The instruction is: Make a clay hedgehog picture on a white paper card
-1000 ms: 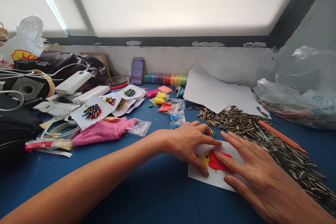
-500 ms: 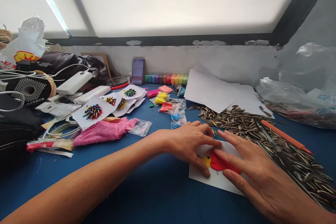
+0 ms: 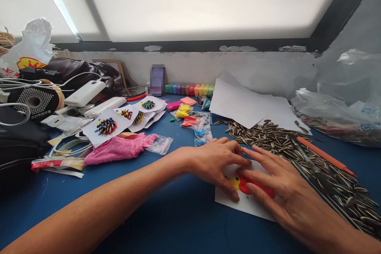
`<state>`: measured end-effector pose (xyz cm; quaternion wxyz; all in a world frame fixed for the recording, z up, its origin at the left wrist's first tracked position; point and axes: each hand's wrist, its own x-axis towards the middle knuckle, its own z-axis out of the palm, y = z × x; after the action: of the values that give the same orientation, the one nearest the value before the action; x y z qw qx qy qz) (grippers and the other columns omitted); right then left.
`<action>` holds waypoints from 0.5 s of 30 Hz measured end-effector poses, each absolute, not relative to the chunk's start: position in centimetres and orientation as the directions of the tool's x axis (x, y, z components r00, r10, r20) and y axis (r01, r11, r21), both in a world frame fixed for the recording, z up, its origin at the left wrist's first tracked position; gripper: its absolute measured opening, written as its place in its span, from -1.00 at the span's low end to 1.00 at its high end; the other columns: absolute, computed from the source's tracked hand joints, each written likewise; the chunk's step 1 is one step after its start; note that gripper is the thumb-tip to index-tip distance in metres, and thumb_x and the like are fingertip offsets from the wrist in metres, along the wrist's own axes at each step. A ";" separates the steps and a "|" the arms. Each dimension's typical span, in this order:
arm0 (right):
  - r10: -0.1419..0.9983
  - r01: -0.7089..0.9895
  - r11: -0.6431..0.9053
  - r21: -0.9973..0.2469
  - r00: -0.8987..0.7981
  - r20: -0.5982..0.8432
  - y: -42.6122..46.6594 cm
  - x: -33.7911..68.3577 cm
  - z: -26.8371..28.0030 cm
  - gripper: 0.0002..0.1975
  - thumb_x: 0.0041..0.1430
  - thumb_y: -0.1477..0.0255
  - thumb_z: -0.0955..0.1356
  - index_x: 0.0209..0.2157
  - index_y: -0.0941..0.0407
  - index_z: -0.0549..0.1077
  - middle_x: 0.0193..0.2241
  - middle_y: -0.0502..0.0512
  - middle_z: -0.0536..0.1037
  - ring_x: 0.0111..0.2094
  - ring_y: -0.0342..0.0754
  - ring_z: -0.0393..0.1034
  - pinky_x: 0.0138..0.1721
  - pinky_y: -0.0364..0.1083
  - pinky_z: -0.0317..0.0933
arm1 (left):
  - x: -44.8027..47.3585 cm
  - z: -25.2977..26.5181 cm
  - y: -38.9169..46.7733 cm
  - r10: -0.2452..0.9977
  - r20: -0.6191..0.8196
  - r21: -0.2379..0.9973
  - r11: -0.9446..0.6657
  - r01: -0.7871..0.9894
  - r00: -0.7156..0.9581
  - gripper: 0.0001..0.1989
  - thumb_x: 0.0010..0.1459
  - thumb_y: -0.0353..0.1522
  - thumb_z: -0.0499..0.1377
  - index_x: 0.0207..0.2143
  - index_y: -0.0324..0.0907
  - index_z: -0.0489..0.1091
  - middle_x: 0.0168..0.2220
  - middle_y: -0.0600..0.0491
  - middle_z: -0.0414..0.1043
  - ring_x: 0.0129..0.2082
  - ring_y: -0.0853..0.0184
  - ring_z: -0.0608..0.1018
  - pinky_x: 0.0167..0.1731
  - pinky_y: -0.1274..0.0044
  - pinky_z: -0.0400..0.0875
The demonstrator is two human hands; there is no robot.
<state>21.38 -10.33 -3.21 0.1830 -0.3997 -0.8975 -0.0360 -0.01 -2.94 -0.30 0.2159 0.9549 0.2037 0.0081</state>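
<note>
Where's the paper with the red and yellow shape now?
In the head view, the paper lies low, right of centre, on the blue table, partly beneath the left hand and right hand, beside the seed pile.

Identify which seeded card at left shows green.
The rearmost seeded card: its seed cluster has green touches, while the other seeded cards show none.

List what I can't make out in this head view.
Head view:
Flat red clay-like shape: partly covered by the right hand.
Small white paper sheet: right end hidden by that hand.
Upright purple rectangular object: front pixelated.
Clear plastic bag: cut off by the right edge.
</note>
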 end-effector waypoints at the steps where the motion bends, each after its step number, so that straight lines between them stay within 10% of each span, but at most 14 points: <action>1: 0.704 0.728 0.680 -0.087 -0.616 0.354 -10.2 21.5 -3.2 -0.75 0.30 0.32 0.28 -0.11 -0.06 0.58 0.19 0.11 0.41 0.24 0.21 0.21 0.07 0.31 0.27 | 0.0 -0.3 -2.9 0.390 -0.066 0.416 -0.826 0.381 0.918 -0.48 0.05 -0.07 0.30 0.02 -0.09 0.38 -0.03 -0.03 0.23 -0.02 0.17 0.31 0.00 0.40 0.23; 15: 0.686 0.691 0.715 -0.106 -0.666 0.292 -9.4 22.3 -3.0 -0.68 0.31 0.39 0.24 -0.04 -0.15 0.55 0.28 0.07 0.28 0.29 0.21 0.10 0.12 0.35 0.19 | -0.1 -0.6 -2.9 0.384 -0.056 0.410 -0.832 0.372 0.922 -0.40 0.08 -0.05 0.27 0.14 -0.05 0.34 0.02 -0.06 0.21 0.02 0.14 0.29 0.03 0.35 0.22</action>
<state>22.27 -9.43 -2.96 0.1572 -0.3771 -0.9127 -0.0068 -0.12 -2.90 -0.58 0.2115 0.9571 0.1976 0.0142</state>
